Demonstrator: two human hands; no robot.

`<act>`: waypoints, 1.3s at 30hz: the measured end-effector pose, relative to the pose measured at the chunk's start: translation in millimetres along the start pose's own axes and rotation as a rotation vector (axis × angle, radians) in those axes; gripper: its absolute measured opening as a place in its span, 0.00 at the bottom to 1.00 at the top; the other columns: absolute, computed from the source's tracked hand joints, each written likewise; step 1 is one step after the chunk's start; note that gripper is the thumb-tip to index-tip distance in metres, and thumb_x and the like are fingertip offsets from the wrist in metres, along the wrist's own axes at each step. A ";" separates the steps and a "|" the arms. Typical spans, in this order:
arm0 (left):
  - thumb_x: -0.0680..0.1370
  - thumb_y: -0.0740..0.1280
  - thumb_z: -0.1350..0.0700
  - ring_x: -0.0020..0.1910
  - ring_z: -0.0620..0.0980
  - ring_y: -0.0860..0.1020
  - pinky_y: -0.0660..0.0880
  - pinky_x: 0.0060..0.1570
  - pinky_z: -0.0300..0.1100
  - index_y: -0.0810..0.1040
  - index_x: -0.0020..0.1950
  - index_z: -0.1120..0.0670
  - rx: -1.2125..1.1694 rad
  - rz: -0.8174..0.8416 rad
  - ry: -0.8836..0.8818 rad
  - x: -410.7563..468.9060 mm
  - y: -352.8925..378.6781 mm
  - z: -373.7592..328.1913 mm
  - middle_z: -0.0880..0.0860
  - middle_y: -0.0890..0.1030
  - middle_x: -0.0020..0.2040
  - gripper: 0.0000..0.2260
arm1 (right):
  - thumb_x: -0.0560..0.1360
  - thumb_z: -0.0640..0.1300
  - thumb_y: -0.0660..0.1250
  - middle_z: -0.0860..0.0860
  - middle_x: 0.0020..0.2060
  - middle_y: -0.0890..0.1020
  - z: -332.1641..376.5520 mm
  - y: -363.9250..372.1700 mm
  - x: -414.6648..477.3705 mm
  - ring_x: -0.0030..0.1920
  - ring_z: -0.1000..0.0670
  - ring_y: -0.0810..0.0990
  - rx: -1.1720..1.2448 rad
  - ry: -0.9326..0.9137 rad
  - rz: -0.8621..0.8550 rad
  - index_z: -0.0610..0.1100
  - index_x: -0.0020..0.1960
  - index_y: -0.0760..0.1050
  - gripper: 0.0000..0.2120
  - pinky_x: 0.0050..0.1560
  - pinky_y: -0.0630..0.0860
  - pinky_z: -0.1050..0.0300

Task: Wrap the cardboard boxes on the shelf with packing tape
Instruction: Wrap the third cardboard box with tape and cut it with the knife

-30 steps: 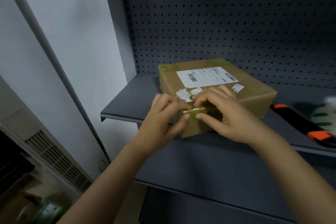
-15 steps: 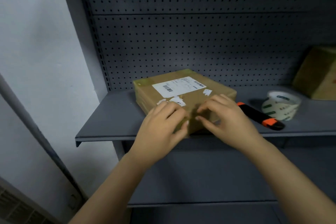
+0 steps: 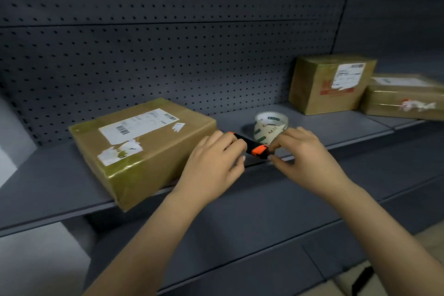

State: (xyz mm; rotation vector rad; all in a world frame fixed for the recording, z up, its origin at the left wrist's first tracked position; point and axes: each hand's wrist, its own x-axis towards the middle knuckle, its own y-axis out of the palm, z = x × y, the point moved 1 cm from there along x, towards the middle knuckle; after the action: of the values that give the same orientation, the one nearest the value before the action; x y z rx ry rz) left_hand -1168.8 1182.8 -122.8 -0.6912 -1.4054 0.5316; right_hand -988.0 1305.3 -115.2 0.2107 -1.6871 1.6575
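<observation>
Head view: both grips on the cutter (image 3: 251, 148), taping paused.
Left grip (image 3: 213, 158) curls round its black body, right grip (image 3: 302, 151) pinches the orange end; tape roll (image 3: 270, 127) just behind, box (image 3: 144, 144) beside on the shelf (image 3: 48, 187). Next likely needs one hand freed for tape.

Three cardboard boxes (image 3: 144, 149) (image 3: 329, 84) (image 3: 403, 98), one roll of packing tape (image 3: 270, 127), one black-and-orange cutter (image 3: 251, 148), and two bare hands (image 3: 213, 161) (image 3: 305, 154)

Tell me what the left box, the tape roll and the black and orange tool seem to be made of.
The left box: brown cardboard, glossy under clear tape, paper labels on top. The tape roll: shiny translucent plastic film with green print. The black and orange tool: probably hard plastic, matte black body, orange ends; no blade shows.
</observation>
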 end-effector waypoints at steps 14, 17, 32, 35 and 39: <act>0.80 0.64 0.45 0.60 0.53 0.73 0.65 0.58 0.44 0.75 0.64 0.53 0.155 0.429 -0.204 127.3 126.1 -17.8 0.52 0.78 0.60 0.16 | 0.75 0.52 0.70 0.48 0.59 0.78 -163.5 36.4 16.8 0.60 0.47 0.75 0.293 0.282 0.159 0.43 0.65 0.75 0.21 0.55 0.71 0.57; 0.81 0.64 0.46 0.50 0.53 0.76 0.62 0.45 0.42 0.77 0.55 0.56 0.123 0.354 -0.271 131.4 128.3 -22.0 0.51 0.80 0.49 0.13 | 0.74 0.54 0.72 0.49 0.60 0.80 -172.2 49.3 28.5 0.59 0.49 0.78 0.460 0.296 0.166 0.44 0.67 0.75 0.25 0.57 0.71 0.60; 0.80 0.67 0.50 0.35 0.38 0.77 0.72 0.35 0.32 0.78 0.50 0.53 -0.326 -0.201 -0.845 78.2 47.4 -79.4 0.45 0.81 0.39 0.07 | 0.77 0.45 0.69 0.57 0.43 0.83 -100.8 21.8 59.4 0.47 0.57 0.81 0.986 0.052 -0.056 0.47 0.47 0.80 0.02 0.51 0.77 0.61; 0.80 0.67 0.52 0.36 0.36 0.79 0.72 0.36 0.30 0.78 0.52 0.55 -0.388 -0.317 -0.910 47.1 20.2 -91.3 0.44 0.82 0.39 0.06 | 0.76 0.43 0.70 0.55 0.46 0.83 -57.8 18.0 52.4 0.48 0.58 0.80 1.113 0.040 0.042 0.48 0.57 0.78 0.09 0.48 0.77 0.67; 0.80 0.66 0.52 0.39 0.39 0.80 0.75 0.37 0.34 0.77 0.52 0.54 -0.376 -0.378 -0.966 -2.4 -23.6 -107.8 0.46 0.83 0.42 0.06 | 0.76 0.44 0.71 0.56 0.48 0.83 4.3 8.2 39.6 0.49 0.59 0.80 1.197 -0.044 0.175 0.48 0.57 0.80 0.10 0.52 0.76 0.67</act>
State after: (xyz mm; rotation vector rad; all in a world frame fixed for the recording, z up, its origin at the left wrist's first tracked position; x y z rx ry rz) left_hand -1063.6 1151.6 -110.8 -0.4350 -2.5254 0.2931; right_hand -1022.5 1317.5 -97.4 0.6655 -0.5386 2.6129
